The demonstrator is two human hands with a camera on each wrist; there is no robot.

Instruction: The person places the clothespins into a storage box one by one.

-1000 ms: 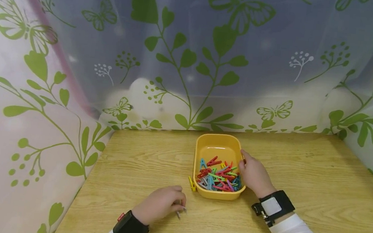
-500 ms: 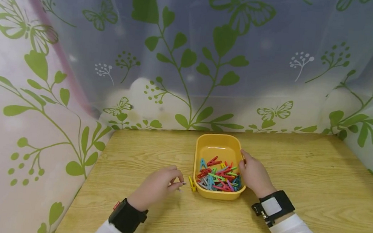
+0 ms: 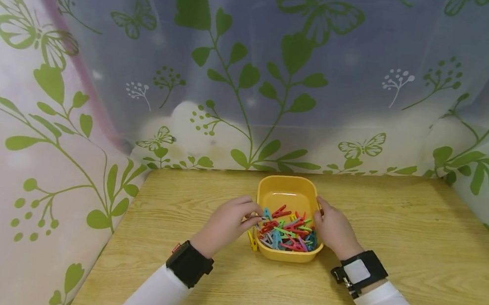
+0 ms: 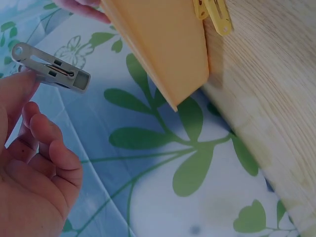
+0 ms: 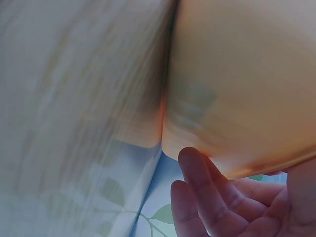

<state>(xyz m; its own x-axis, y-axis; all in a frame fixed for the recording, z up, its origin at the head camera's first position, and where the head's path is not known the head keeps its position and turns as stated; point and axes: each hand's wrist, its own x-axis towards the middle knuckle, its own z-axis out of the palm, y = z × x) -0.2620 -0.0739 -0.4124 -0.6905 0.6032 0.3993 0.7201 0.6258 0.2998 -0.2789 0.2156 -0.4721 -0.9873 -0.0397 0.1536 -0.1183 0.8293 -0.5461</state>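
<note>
My left hand point(image 3: 230, 221) pinches a grey clothespin point(image 4: 55, 70) between thumb and fingertips, at the left rim of a yellow plastic bin point(image 3: 280, 256). In the left wrist view the clothespin's spring and one looped end show clearly. My right hand point(image 3: 338, 232) grips the bin's right wall, thumb at the rim; the right wrist view shows its fingers point(image 5: 195, 170) against the outer side. Inside the bin's near half lies a heap of colourful clothespins point(image 3: 291, 234), red, green, blue, grey and purple. One yellow clothespin point(image 3: 252, 242) is clipped on the left wall near the front corner.
The bin stands on a wooden table point(image 3: 381, 216), towards its back edge. Behind and on both sides hangs a curtain point(image 3: 215, 94) with green leaves and butterflies. Black bands point(image 3: 359, 273) with devices are strapped on both wrists.
My left hand has risen from the table in front, with the grey clothespin, up and right to the bin's left rim. My right hand and the bin stay in place.
</note>
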